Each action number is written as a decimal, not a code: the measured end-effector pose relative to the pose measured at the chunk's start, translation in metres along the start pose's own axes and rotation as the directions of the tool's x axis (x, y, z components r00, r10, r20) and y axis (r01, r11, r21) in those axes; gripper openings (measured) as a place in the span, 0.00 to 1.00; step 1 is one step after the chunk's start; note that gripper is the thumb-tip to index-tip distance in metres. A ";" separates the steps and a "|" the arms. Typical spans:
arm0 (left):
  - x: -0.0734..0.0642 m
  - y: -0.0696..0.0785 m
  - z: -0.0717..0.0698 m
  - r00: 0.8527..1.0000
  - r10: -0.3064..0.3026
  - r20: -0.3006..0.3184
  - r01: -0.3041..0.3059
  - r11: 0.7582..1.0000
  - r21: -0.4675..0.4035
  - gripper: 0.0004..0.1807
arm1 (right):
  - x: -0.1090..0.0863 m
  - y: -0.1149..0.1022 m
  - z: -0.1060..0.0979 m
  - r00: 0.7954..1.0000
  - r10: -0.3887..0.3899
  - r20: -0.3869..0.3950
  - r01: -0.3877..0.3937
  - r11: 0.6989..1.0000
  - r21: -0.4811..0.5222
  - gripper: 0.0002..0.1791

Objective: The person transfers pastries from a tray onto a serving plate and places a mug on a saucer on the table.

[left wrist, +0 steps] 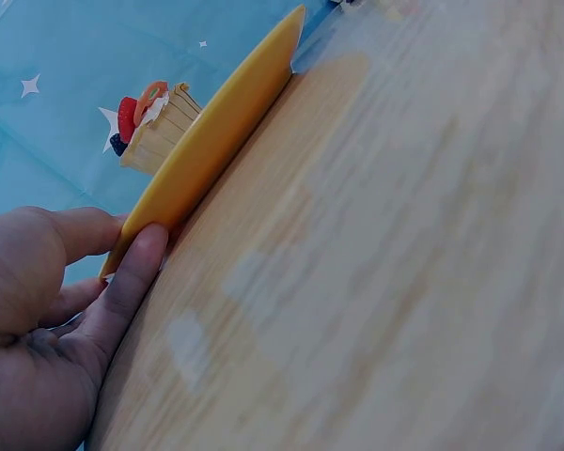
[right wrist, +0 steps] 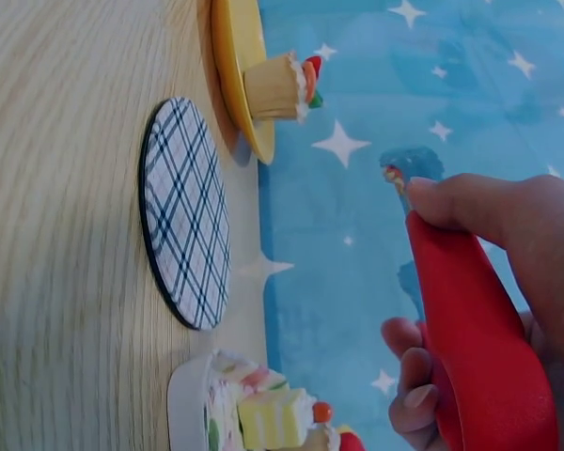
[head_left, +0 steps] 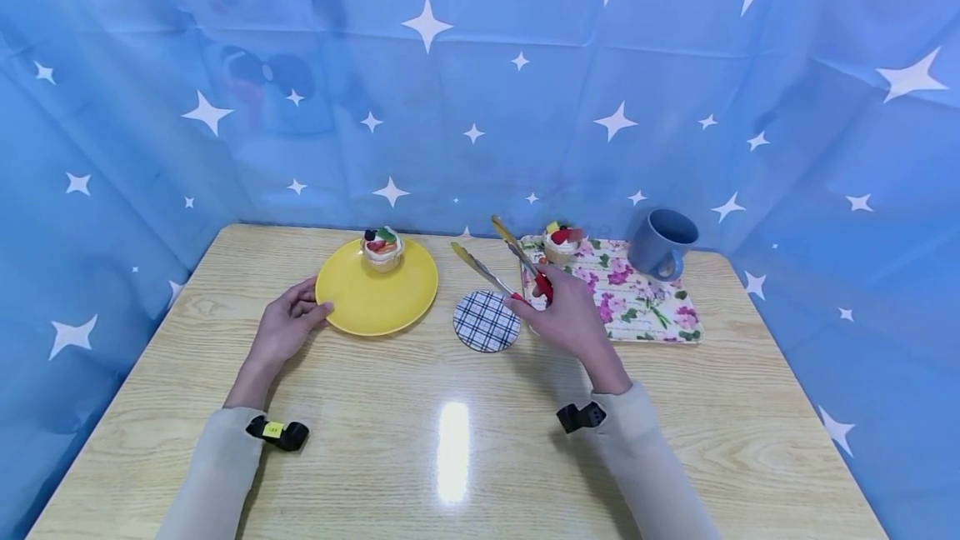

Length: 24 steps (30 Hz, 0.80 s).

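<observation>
The left hand (head_left: 292, 323) is pinching the rim of the yellow plate (head_left: 375, 304), where a fruit-topped cupcake (head_left: 382, 252) is sitting near the far edge; a sudden tug could be toppling it. The right hand (head_left: 566, 315) is gripping red-handled tongs (head_left: 522, 257), whose empty tips are pointing between plate and floral tray (head_left: 637, 319); careless swinging could be knocking either. The head view is showing those parted tips; the left wrist view, lacking them, is revealing the plate's outer side.

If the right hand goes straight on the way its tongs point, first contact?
Probably the blue curtain. The right hand's tongs aim forward and left, passing right of the yellow plate in the head view. Depth is unclear.
</observation>
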State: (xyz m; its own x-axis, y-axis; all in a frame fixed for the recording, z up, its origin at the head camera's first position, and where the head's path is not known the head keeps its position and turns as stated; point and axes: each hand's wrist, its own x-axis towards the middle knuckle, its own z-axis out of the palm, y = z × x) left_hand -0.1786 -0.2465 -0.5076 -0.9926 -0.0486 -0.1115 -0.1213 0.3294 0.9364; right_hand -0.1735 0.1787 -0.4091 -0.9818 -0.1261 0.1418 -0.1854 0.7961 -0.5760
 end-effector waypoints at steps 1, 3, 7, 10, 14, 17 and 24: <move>0.000 0.000 0.000 1.000 0.003 0.001 -0.003 1.000 -0.002 0.38 | 0.001 0.001 0.000 1.000 -0.006 -0.004 0.006 1.000 -0.002 0.38; -0.001 0.000 0.000 1.000 0.007 0.003 -0.007 1.000 -0.004 0.38 | 0.001 0.004 -0.001 1.000 -0.016 -0.014 0.016 1.000 0.000 0.36; -0.002 0.000 0.001 1.000 0.014 0.001 -0.014 1.000 -0.007 0.39 | 0.002 0.009 -0.003 1.000 -0.022 -0.015 0.022 1.000 -0.006 0.35; -0.002 0.002 0.001 1.000 0.013 -0.003 -0.013 1.000 -0.011 0.39 | 0.002 0.012 -0.004 1.000 -0.008 -0.009 0.008 1.000 -0.002 0.38; -0.003 0.002 0.002 1.000 0.008 -0.006 -0.008 1.000 -0.013 0.39 | 0.002 0.015 -0.005 1.000 0.017 -0.006 -0.017 1.000 0.007 0.39; -0.002 0.002 0.002 1.000 0.009 -0.004 -0.009 1.000 -0.017 0.39 | 0.002 0.017 -0.006 1.000 0.028 -0.008 -0.028 1.000 0.005 0.38; -0.001 0.001 0.001 1.000 0.010 -0.002 -0.011 1.000 -0.020 0.38 | 0.004 0.023 -0.010 1.000 0.014 -0.021 -0.014 1.000 0.000 0.37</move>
State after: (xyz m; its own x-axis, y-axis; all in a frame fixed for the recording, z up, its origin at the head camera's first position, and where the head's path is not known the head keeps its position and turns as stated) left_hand -0.1773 -0.2454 -0.5066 -0.9938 -0.0470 -0.1011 -0.1107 0.3106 0.9441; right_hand -0.1812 0.2024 -0.4141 -0.9834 -0.1025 0.1500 -0.1713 0.7978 -0.5780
